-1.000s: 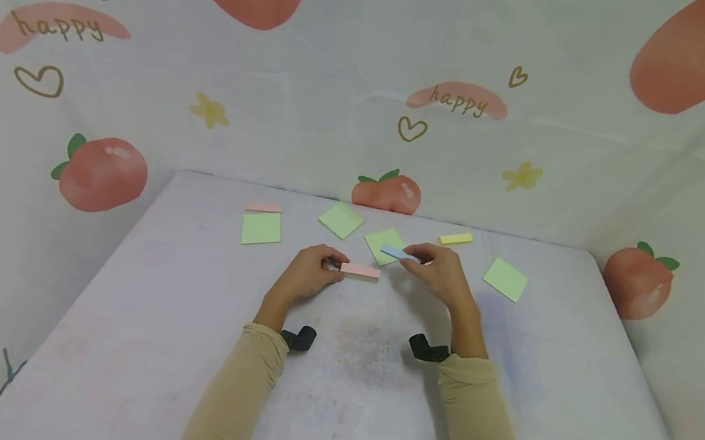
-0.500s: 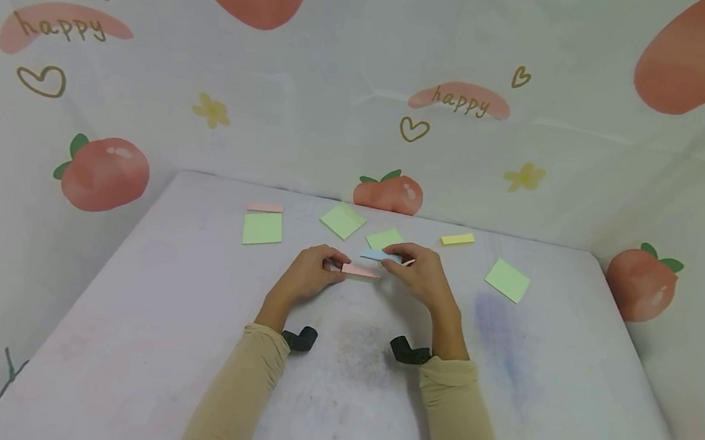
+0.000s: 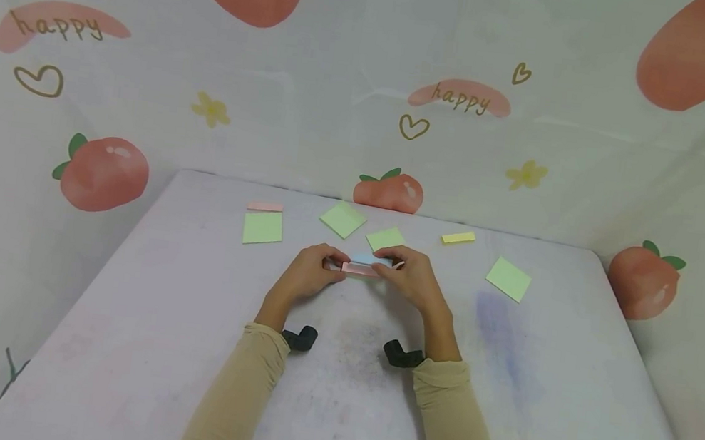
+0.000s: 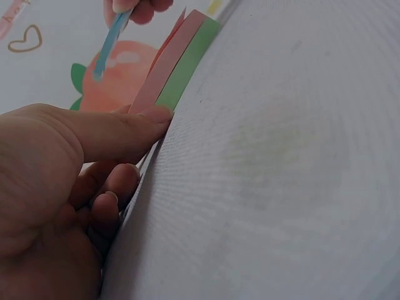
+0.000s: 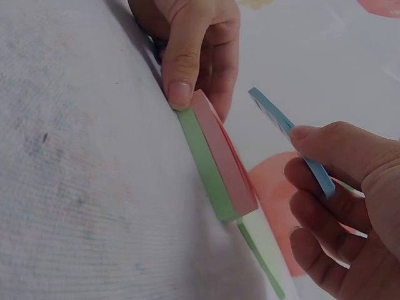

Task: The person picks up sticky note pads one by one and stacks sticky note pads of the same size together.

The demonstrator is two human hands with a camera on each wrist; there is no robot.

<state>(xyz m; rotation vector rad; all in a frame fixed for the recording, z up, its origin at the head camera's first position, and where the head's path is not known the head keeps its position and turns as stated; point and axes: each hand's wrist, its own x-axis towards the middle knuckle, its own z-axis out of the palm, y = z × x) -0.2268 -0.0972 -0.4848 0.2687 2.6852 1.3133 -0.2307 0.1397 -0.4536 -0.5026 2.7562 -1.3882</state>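
Note:
Near the middle of the table, my left hand (image 3: pixel 305 272) pinches the left end of two stacked sticky-note pads. A narrow pink pad (image 5: pixel 225 153) lies on top of a green pad (image 5: pixel 206 169), its top sheets slightly lifted. My right hand (image 3: pixel 419 278) pinches a narrow blue sticky-note pad (image 5: pixel 275 112) between thumb and fingers. In the right wrist view the blue pad hangs apart from the pink one. Seen from the head, it is just above and behind the pink pad, and the right fingers hide its right end.
Behind the hands lie several square green pads, among them a left one (image 3: pixel 263 228), a middle one (image 3: pixel 342 220) and a right one (image 3: pixel 509 279). A pink strip pad (image 3: pixel 265 207) sits at the back left, a yellow strip pad (image 3: pixel 457 239) at the back right. A printed cloth wall (image 3: pixel 313 101) rises behind.
My right hand has moved left with the blue pad, bringing it over the pink and green pads. My left hand has stayed in place with its pinch.

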